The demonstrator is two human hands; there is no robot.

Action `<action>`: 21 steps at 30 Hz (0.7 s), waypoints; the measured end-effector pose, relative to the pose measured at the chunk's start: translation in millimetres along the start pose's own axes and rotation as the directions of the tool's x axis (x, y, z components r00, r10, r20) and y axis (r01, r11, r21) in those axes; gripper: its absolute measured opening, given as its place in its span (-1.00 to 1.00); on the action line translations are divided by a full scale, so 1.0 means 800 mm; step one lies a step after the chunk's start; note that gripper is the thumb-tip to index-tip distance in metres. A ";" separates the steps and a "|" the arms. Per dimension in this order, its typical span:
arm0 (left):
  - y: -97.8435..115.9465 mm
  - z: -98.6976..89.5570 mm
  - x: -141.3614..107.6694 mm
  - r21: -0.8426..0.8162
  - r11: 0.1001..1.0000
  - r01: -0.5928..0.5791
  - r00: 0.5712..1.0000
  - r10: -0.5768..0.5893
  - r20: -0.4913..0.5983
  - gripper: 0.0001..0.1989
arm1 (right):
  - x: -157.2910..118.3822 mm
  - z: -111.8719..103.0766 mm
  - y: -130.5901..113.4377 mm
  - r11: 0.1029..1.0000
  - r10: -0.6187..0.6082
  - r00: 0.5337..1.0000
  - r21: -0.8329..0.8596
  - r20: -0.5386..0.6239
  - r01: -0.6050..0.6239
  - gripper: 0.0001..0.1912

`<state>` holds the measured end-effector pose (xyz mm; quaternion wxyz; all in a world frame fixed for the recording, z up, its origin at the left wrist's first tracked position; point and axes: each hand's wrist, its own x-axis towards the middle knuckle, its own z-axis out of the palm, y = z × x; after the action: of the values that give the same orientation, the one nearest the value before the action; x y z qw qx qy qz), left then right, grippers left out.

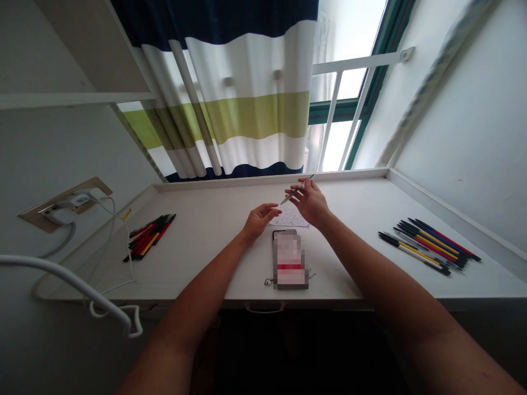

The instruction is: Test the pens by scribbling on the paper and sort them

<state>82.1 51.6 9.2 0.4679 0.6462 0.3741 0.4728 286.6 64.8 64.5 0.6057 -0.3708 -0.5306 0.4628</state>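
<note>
A slim whitish-grey pen [291, 195] is held at a slant in the fingers of my right hand [312, 204], above the back middle of the desk. The lower end of the pen points toward my left hand [259, 220]. Thumb and forefinger of that hand reach out close to the pen's end, slightly apart, with nothing visible between them. Beneath both hands lies a sheet of paper [290, 216] with small dark marks, partly covered by them. Just in front of it a phone [290, 269] lies flat, its screen blurred out, with a small strap at its lower left.
Red, black and yellow pens [150, 237] lie bunched on the left of the white desk [214, 214]. More pens, several colours, lie in a row [428, 244] on the right. White cables [115, 219] hang from the wall socket [66, 204]. A curtain [247, 109] covers part of the window.
</note>
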 end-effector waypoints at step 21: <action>-0.009 -0.015 0.000 0.356 0.934 -0.029 0.998 0.048 -0.045 -0.68 | 0.022 -0.061 0.002 0.981 0.025 0.992 0.195 -0.126 0.000 -0.32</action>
<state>70.0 56.6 4.0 0.3240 0.7147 0.4527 0.4235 334.7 83.8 60.0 0.6689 -0.3422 -0.4406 0.4913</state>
